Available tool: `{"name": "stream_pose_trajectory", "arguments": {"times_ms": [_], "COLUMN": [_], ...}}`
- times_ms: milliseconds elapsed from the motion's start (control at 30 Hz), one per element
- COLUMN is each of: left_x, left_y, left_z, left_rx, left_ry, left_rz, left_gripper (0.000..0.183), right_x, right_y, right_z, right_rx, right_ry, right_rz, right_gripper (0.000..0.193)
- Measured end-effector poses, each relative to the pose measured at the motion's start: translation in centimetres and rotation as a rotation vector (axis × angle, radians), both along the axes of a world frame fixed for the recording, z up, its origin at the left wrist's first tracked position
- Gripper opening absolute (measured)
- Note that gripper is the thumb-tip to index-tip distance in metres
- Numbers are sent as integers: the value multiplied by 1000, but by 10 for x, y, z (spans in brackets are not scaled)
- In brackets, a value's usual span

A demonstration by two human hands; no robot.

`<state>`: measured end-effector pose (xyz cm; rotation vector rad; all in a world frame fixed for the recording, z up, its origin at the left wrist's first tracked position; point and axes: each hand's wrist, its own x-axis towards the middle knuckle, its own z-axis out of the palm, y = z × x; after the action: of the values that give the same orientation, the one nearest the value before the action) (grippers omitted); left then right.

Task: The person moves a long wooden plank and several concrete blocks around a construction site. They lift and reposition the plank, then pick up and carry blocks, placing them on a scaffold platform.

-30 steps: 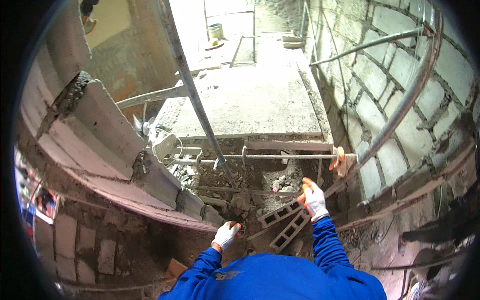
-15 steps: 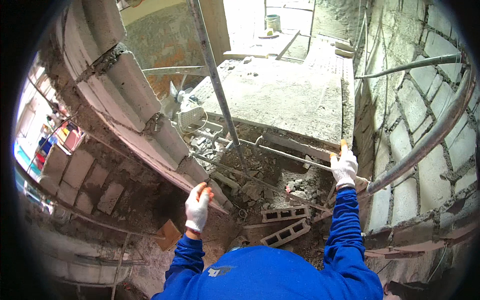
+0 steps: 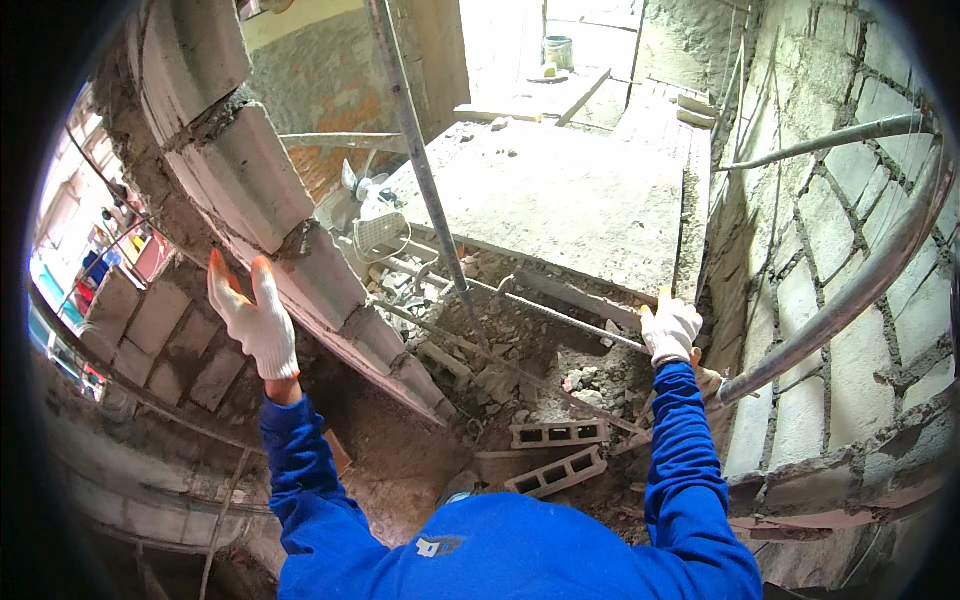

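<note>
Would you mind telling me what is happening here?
A person in blue is reaching forward among broken masonry. The gloved right hand is by the end of a ribbed bar; whether it grips anything is unclear. The gloved left hand is raised, open, beside a block wall. Two hollow blocks lie below, near rubble.

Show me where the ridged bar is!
In the head view, the ridged bar runs right of centre, between the slanting pole and the person's right hand, below the pale slab.
</note>
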<state>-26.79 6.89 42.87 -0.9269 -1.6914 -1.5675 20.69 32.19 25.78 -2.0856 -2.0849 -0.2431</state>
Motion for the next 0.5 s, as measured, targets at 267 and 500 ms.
{"name": "stream_pose_trajectory", "arguments": {"times_ms": [267, 500], "left_x": [-46, -66], "left_y": [57, 75], "left_z": [1, -23], "left_rx": [-91, 48], "left_ry": [199, 118], "left_rz": [179, 122], "left_gripper": [71, 70], "right_x": [-1, 0], "right_y": [31, 53], "right_z": [21, 10], "right_rx": [-134, -179], "right_ry": [-71, -199], "right_rz": [-66, 28], "right_gripper": [84, 89]}}
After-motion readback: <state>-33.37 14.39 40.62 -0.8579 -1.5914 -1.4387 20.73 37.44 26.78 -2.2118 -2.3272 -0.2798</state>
